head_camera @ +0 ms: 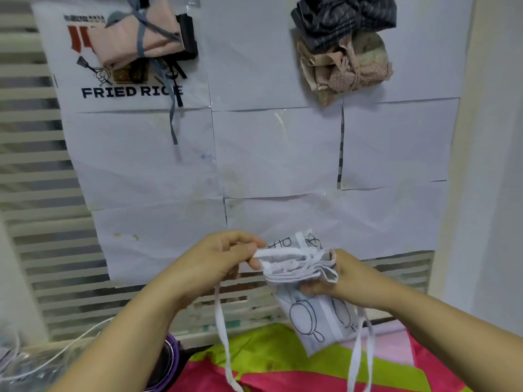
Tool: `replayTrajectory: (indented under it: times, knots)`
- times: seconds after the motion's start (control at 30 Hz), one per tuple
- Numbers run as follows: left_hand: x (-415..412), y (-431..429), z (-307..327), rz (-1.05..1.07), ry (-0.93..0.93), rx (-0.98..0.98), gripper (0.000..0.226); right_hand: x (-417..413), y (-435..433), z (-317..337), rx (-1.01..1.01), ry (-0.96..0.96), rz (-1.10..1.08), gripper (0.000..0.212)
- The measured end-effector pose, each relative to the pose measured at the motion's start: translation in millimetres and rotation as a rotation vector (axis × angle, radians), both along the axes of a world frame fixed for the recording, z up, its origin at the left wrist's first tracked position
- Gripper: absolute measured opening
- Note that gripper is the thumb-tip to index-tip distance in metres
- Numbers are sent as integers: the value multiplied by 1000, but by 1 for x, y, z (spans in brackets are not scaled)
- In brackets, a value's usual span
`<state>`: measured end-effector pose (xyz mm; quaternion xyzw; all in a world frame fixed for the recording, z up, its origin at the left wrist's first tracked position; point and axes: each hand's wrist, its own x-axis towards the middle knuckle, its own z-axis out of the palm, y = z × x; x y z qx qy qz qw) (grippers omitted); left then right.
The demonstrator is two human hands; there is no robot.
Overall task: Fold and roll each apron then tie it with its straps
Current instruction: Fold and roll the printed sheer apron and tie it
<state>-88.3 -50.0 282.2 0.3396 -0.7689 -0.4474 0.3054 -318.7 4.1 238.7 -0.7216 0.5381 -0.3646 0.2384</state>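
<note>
Between left hand (223, 258) and right hand (336, 281) — rolled apron (305, 278)

Paper-covered surface (277, 154) with a printed white apron (66, 80), a dark striped bundle (342, 18) and a beige bundle (348, 70)

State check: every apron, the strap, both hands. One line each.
white apron: rolled, held up
strap: across the roll, ends hanging loose
left hand: pinches strap
right hand: grips white apron
pink apron: rolled, tied
striped apron: bundled, tied
beige apron: bundled, tied
pink-green cloth: spread, unfolded
</note>
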Motion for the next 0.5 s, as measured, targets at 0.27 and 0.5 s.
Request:
replayTrajectory:
  times: [0.27, 0.5]
  knots:
    - [-4, -2, 32, 22, -255, -410, 12, -2, 5, 15, 17, -75, -26, 35]
    - [-12, 12, 44, 222, -141, -517, 27, -1, 2, 10, 75, -198, -130, 20]
